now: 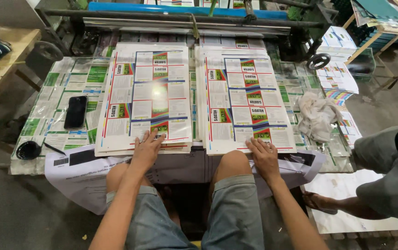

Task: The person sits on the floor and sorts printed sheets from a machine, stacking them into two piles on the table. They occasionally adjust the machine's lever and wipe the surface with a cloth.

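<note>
Two stacks of glossy printed sheets lie side by side on the work table. My left hand (146, 149) rests flat, fingers spread, on the near edge of the left stack (145, 92). My right hand (264, 156) presses flat on the near edge of the right stack (245, 99). Neither hand grips anything. My knees in grey shorts sit just below the table's front edge, between both arms.
A black phone (76, 112) lies left of the stacks, with a black round lid (27, 149) near the front left corner. A crumpled cloth (317, 115) sits to the right. A machine roller (185, 18) runs across the back. Another person's leg and foot (321, 202) are at right.
</note>
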